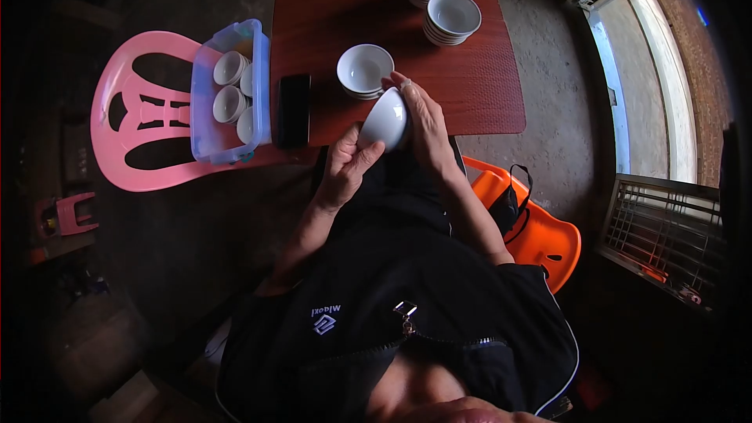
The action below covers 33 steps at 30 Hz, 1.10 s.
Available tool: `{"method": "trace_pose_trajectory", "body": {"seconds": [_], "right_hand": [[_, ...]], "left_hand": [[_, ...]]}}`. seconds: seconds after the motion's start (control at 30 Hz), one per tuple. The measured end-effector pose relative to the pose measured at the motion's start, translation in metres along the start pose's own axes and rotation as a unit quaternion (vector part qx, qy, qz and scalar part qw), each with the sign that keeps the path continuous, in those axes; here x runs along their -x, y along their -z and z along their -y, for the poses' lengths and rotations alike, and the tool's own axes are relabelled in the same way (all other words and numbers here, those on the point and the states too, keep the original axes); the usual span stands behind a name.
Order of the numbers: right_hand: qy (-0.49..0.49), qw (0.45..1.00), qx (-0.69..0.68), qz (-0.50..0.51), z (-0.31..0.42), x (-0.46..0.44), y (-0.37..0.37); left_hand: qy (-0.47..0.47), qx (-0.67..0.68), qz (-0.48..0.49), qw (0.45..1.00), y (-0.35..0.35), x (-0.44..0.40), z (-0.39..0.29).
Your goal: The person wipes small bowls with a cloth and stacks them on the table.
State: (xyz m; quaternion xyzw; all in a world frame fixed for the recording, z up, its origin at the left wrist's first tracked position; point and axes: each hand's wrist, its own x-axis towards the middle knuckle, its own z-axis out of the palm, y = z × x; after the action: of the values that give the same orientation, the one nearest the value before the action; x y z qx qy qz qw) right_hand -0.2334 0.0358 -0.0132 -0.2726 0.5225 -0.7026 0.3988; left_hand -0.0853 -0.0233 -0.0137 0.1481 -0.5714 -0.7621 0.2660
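- A white bowl (381, 127) was tilted on its side just off the worktop's (482, 98) near edge, the left hand's (348, 160) fingers curled round it.
- The right hand's (425, 121) fingers lay nearly straight against it; whether they gripped, I couldn't tell.
- Three stacks (454, 17) stood on the worktop and more bowls in the tub (262, 98), so the work seemed partway.
- Around the reddish-brown worktop were a pink chair (157, 41), orange chair (560, 239) and grey floor (552, 117), dimly lit.

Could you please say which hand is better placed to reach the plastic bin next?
Probably the left hand: nearer the plastic bin than the right hand, though gripping a white bowl.
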Motion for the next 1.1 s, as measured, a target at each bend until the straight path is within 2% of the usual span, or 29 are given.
{"method": "trace_pose_trajectory", "body": {"seconds": [0.03, 0.07, 0.1, 0.13, 0.2, 0.3, 0.33, 0.37, 0.43, 0.47, 0.5, 0.53, 0.57, 0.6, 0.67, 0.7, 0.73, 0.77, 0.8, 0.87, 0.9, 0.97, 1.0, 1.03, 1.07, 1.1], "right_hand": [[0.086, 0.99, 0.114, -0.016, 0.012, 0.009, -0.011], [0.182, 0.937, 0.296, 0.005, 0.018, 0.017, -0.015], [0.318, 0.846, 0.425, 0.05, 0.018, 0.016, -0.02], [0.356, 0.779, 0.509, 0.089, 0.026, 0.02, -0.027], [0.362, 0.789, 0.48, 0.127, 0.027, 0.01, -0.017], [0.18, 0.922, 0.335, 0.076, 0.006, -0.001, 0.0], [0.077, 0.967, 0.233, 0.067, 0.009, -0.001, 0.001], [0.02, 0.991, 0.109, 0.073, -0.008, -0.006, 0.008], [-0.012, 0.99, 0.085, 0.112, -0.006, -0.007, 0.017], [-0.035, 0.98, 0.157, 0.114, 0.0, -0.004, 0.017], [0.106, 0.951, 0.268, 0.111, 0.004, -0.003, 0.012], [0.243, 0.891, 0.37, 0.102, 0.009, -0.001, 0.004], [0.234, 0.834, 0.477, 0.15, 0.017, 0.003, 0.0], [0.232, 0.835, 0.478, 0.146, 0.021, 0.003, -0.001], [0.166, 0.844, 0.485, 0.155, 0.024, 0.001, -0.002], [0.094, 0.925, 0.344, 0.129, 0.025, -0.001, 0.002], [0.008, 0.966, 0.23, 0.115, 0.025, -0.002, 0.009], [-0.086, 0.994, 0.02, 0.069, 0.012, -0.002, 0.009], [0.166, 0.979, 0.051, 0.11, 0.007, 0.001, 0.009], [-0.023, 0.998, -0.06, -0.018, -0.006, 0.012, 0.001], [0.107, 0.985, 0.132, -0.019, -0.008, 0.016, 0.004], [-0.042, 0.992, -0.111, 0.031, 0.01, 0.01, 0.002], [-0.015, 1.0, -0.008, 0.023, 0.014, 0.009, 0.0], [0.141, 0.971, 0.191, 0.04, 0.024, 0.005, -0.003], [0.287, 0.878, 0.379, 0.055, 0.034, 0.002, -0.007], [0.313, 0.828, 0.453, 0.106, 0.041, 0.003, -0.011]], "left_hand": [[0.004, 0.035, -0.025, 0.999, -0.006, -0.001, -0.006], [0.009, 0.071, -0.05, 0.996, -0.009, -0.001, -0.008], [0.036, 0.013, -0.045, 0.998, 0.012, 0.004, 0.009], [0.039, 0.014, -0.045, 0.998, 0.011, 0.005, 0.007], [0.005, -0.033, -0.04, 0.999, 0.009, 0.003, 0.001], [0.038, -0.018, -0.041, 0.998, 0.006, 0.002, -0.002], [0.053, -0.019, -0.036, 0.998, 0.008, 0.001, -0.002], [0.053, -0.02, -0.037, 0.998, 0.009, 0.001, -0.003], [0.065, -0.035, -0.023, 0.997, 0.009, 0.002, -0.007], [0.066, -0.036, -0.025, 0.997, 0.013, 0.002, -0.005], [0.064, -0.057, 0.004, 0.996, 0.018, 0.001, 0.0], [0.063, -0.079, 0.035, 0.994, 0.015, -0.001, -0.005], [0.082, -0.043, 0.007, 0.996, 0.0, -0.001, -0.012], [0.084, -0.043, 0.011, 0.995, -0.001, -0.002, -0.015], [0.085, -0.019, 0.021, 0.996, 0.001, -0.003, -0.02], [0.061, 0.035, 0.015, 0.997, 0.013, -0.001, -0.005], [0.054, 0.109, -0.011, 0.993, 0.013, -0.001, -0.006], [0.047, 0.181, -0.039, 0.982, 0.013, -0.001, -0.006], [0.018, 0.218, -0.02, 0.976, 0.016, -0.004, -0.005], [0.018, 0.233, -0.008, 0.972, 0.017, -0.007, -0.001], [0.02, 0.25, 0.004, 0.968, 0.017, -0.007, 0.001], [0.035, 0.209, -0.015, 0.977, 0.008, -0.006, 0.0], [0.046, 0.168, -0.032, 0.984, 0.004, -0.006, -0.002], [0.048, 0.169, -0.03, 0.984, 0.002, -0.007, -0.005], [0.04, 0.117, -0.015, 0.992, -0.001, -0.009, -0.009], [0.031, 0.064, -0.001, 0.997, -0.002, -0.01, -0.01]]}}
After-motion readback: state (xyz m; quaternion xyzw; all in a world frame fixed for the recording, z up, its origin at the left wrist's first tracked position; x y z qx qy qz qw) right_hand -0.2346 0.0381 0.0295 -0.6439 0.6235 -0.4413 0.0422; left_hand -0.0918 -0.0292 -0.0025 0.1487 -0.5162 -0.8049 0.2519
